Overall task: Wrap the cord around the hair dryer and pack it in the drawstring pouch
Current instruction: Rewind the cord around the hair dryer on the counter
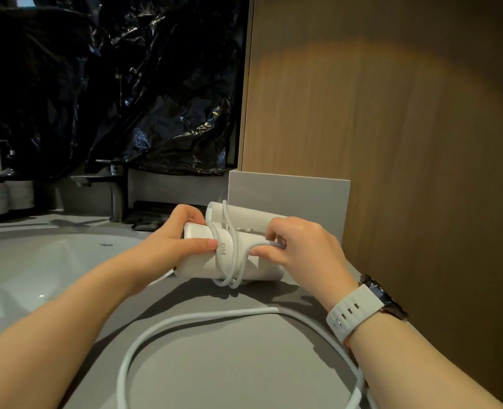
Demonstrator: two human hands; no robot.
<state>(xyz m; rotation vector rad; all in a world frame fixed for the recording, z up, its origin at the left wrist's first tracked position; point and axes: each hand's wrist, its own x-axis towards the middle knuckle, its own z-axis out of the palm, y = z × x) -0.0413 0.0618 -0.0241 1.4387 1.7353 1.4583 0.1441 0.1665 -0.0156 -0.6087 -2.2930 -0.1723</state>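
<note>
Head view: white hair dryer (238,262) lies on its side on the grey countertop (215,364), just right of the sink basin (37,261) and in front of a pale upright box (288,196). Its handle appears folded along the barrel.

Left hand (179,240) grips the barrel's left end. The fingers curl over the top and the thumb presses flat on the near face, its tip touching the wound turns. Right hand (300,246) pinches the cord (185,321) between thumb and fingers, just right of the windings and close against the dryer's body.

A few turns cross the dryer's middle, slack, sagging under the near edge. The remaining cord runs in a wide loop over the countertop near the viewer and passes under the right wrist, which wears a watch (359,308).

Handling, as judged:
- The shell is smooth hard plastic and round, so likely to roll and slide. The barrel end is the sound place to hold it.
- The cord looks thick, rubbery and springy, so the turns will loosen unless tension is kept at the pinch.

Drawstring pouch not identified. A dark object (155,212) beside the faucet (116,196) cannot be told.
</note>
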